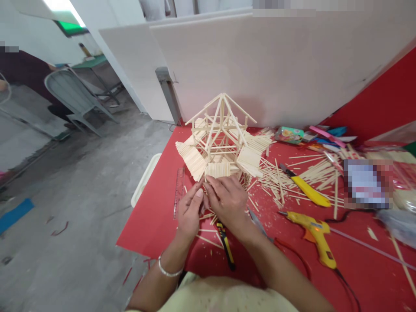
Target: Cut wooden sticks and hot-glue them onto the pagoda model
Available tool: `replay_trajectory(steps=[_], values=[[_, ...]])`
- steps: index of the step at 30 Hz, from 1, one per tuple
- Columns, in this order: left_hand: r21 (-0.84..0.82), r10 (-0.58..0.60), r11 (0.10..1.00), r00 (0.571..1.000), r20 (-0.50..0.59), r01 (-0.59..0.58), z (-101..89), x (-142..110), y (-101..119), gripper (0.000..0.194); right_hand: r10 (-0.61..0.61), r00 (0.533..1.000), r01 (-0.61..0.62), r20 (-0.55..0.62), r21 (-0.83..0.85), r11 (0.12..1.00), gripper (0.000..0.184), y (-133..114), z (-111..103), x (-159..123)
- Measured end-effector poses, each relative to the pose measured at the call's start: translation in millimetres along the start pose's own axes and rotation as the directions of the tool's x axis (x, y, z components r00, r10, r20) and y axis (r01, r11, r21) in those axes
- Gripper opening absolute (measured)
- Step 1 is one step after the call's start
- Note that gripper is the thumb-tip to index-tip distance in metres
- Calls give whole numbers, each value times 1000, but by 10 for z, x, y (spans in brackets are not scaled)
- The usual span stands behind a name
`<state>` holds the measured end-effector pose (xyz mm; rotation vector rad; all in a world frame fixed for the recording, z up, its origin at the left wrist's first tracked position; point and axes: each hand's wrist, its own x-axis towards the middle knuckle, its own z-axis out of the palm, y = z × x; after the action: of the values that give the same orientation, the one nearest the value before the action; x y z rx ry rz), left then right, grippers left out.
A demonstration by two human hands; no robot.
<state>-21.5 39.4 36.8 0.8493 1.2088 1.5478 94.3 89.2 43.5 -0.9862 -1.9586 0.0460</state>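
A pavilion-like model [224, 130] of thin wooden sticks stands in front of me, with a peaked open frame and slatted panels fanning out round it. My left hand [190, 208] and my right hand [227, 199] meet at the lower edge of its front slatted panel [218, 169]. Both hands are closed, with the fingertips pressed together near that edge. What lies between them is too small and hidden to make out. A clear ruler [179, 190] is left of my left hand. Below my right hand lies a black-and-yellow handled tool [225, 247], its far end hidden.
The red tabletop [149, 216] holds loose wooden sticks [276, 182], a yellow utility knife [308, 189] and a yellow glue gun [313, 232] with its cord. Plastic packets [404, 173] crowd the right. A white board [260, 65] stands behind. A person sits far left near a chair [69, 89].
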Motion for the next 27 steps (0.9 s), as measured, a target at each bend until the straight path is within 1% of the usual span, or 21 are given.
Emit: replay_trajectory(steps=[5, 14, 19, 27], values=[[-12, -28, 1000, 999, -46, 28, -2, 6, -32, 46, 12, 1000, -12, 2, 4, 1000, 26, -7, 3, -11], [27, 12, 1000, 999, -51, -11, -9, -17, -29, 48, 14, 1000, -14, -6, 5, 1000, 27, -18, -17, -8], [46, 12, 999, 997, -74, -9, -8, -19, -31, 48, 15, 1000, -15, -4, 12, 1000, 27, -14, -11, -10], [54, 62, 997, 997, -52, -59, -18, -10, -73, 49, 18, 1000, -18, -5, 16, 1000, 28, 0, -4, -22]])
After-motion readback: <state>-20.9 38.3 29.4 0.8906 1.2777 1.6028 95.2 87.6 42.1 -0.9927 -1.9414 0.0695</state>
